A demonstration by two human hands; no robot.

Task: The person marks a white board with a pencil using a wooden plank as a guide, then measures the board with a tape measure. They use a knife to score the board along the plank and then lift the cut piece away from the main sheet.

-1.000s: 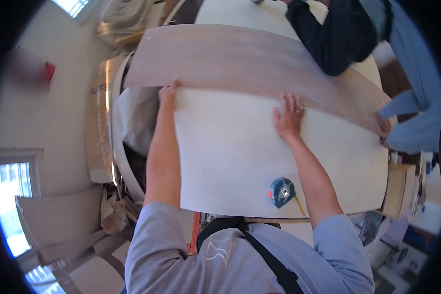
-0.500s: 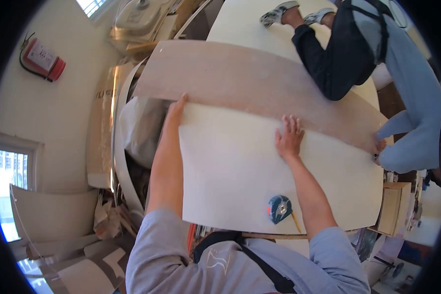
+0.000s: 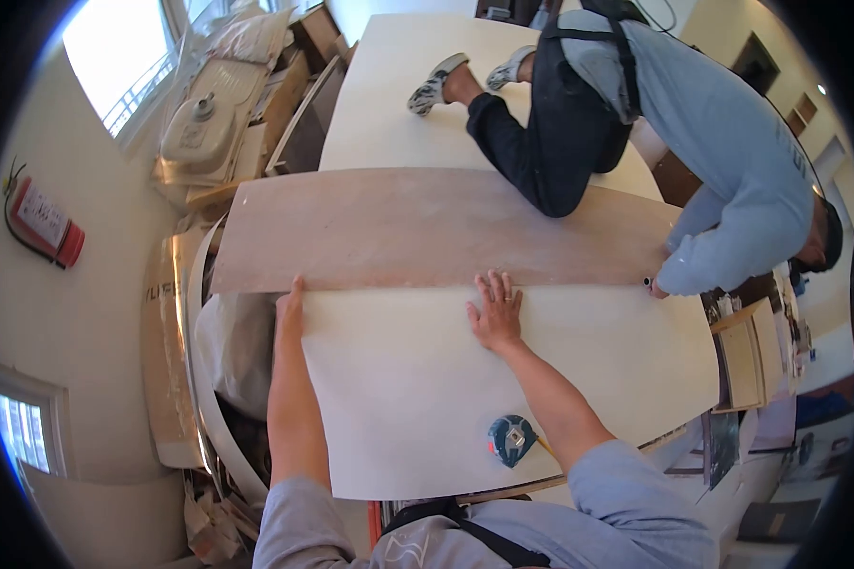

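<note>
A long brown board (image 3: 380,228) lies across a large white sheet (image 3: 399,379). My left hand (image 3: 291,308) is at the board's near edge, toward its left end, with a finger pointing up along it; the rest of its grip is hidden. My right hand (image 3: 497,311) lies flat with fingers spread, its fingertips on the same edge near the middle. Nearer my body, a teal tape measure (image 3: 511,440) rests on the white sheet, beside a partly hidden yellow pencil (image 3: 547,448).
A co-worker (image 3: 579,114) kneels on the board and sheet, hands at the board's right end. Boxes and a sink (image 3: 194,128) stand upper left, by a plastic-wrapped bundle (image 3: 237,351). A fire extinguisher (image 3: 47,223) hangs on the left wall.
The view has shifted and turned, so the board now appears level and lower. Both my hands remain at its near edge. The co-worker's head has come into sight on the right.
</note>
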